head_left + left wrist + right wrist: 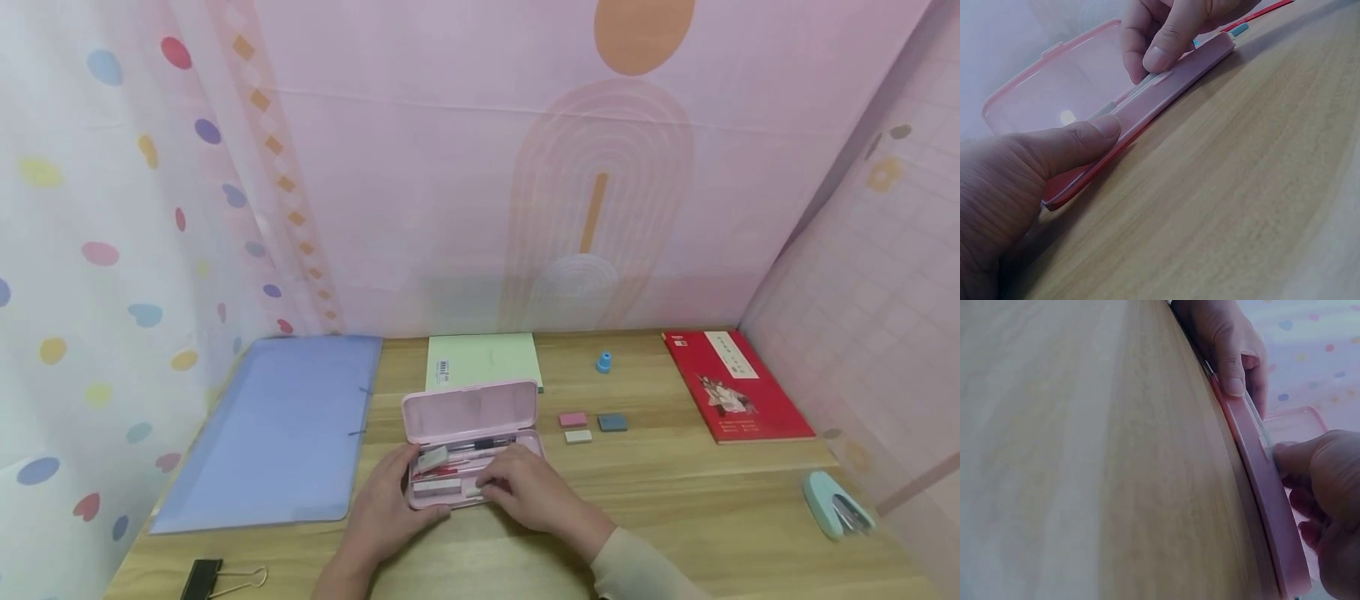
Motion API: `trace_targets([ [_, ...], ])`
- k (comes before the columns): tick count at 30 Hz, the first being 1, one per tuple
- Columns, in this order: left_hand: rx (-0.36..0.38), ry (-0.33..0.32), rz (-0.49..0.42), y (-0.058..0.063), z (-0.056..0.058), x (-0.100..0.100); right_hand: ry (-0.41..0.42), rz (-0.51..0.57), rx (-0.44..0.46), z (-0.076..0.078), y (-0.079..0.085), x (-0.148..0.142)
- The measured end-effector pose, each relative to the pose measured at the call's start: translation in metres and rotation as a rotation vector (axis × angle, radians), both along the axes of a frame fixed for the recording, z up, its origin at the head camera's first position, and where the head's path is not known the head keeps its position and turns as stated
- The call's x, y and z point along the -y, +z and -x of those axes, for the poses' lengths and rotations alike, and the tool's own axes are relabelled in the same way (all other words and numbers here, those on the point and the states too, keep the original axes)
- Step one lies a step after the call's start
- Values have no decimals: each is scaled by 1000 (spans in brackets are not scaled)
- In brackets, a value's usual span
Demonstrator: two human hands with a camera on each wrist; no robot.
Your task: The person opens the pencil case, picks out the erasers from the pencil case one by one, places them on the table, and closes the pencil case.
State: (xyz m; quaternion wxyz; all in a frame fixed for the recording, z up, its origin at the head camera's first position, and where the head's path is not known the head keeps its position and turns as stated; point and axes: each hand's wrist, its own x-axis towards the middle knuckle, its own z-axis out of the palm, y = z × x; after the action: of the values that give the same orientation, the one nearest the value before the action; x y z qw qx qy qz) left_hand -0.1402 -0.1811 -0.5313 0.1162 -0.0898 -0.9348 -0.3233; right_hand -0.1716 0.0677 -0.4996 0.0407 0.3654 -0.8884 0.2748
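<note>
While the left hand [393, 500] grips the left end of the pencil case [471, 412], whose long axis runs left to right, the right hand [525, 490], nearer, pinches 1 small eraser [472, 492] in the near compartment, right of a white block [437, 487].

Pencil case [470, 412] in all 3 views

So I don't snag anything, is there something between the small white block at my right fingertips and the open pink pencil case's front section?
Nothing visible is: your right hand pinches the small block inside the case's front section. A longer white block lies to its left; the raised pink lid stands behind.
</note>
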Motion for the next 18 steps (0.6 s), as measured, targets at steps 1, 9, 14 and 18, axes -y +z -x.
trace_targets([
  [1,1,5,1,0,0,0,-8,9,-10,0,1,-3],
  [9,39,12,-10,2,-1,-2,-228,82,52,1,16,-70],
  [14,26,15,1,2,0,0,-385,28,179,11,11,-112],
  [18,33,9,-3,2,0,0,-391,-21,216,18,4,-125],
])
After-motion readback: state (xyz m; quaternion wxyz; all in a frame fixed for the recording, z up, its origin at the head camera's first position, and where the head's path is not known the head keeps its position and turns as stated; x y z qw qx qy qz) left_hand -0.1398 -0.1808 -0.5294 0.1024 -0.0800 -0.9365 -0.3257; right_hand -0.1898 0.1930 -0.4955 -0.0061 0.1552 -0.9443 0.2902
